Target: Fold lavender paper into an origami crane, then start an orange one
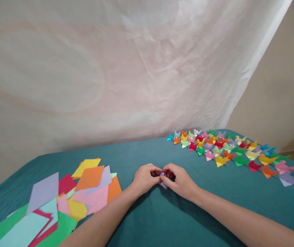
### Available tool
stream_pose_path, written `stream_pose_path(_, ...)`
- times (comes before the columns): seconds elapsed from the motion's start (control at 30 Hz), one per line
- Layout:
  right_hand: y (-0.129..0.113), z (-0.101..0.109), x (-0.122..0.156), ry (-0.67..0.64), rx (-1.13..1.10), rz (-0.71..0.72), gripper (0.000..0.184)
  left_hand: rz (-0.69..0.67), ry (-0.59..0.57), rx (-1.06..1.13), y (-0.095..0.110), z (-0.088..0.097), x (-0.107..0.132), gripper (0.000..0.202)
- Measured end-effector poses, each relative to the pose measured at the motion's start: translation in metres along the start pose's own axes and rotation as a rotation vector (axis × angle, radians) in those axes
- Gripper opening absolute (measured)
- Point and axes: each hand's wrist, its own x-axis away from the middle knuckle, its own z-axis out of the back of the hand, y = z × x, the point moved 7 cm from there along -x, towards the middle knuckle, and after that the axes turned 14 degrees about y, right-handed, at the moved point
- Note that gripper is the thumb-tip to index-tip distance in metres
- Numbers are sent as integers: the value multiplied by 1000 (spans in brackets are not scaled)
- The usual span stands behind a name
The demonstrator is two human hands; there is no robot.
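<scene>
Near the middle of the table, a small folded piece of lilac paper (163, 180) is pinched between both hands. My left hand (146, 178) closes on its left side with thumb and fingertips. From the right, my right hand (179, 178) grips the same paper, its thumb pressed toward the index finger. Fingers cover much of the paper, so its full folded shape is hidden. The two hands' fingertips nearly meet above it.
Loose coloured paper sheets (90, 178) lie in an overlapping pile on the left. Rows of folded paper birds (221, 160) stand on the right of the green-covered table (142, 151). A pale cloth (126, 68) hangs behind the table.
</scene>
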Motion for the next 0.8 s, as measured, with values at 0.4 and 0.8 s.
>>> stream_pose_path(0.4, -4, 0, 1, 25, 31, 62, 11, -62, -48, 33, 9, 3, 1, 18)
stream_pose_path(0.8, -3, -1, 2, 27, 56, 108, 13, -98, -29, 32, 9, 4, 5, 19)
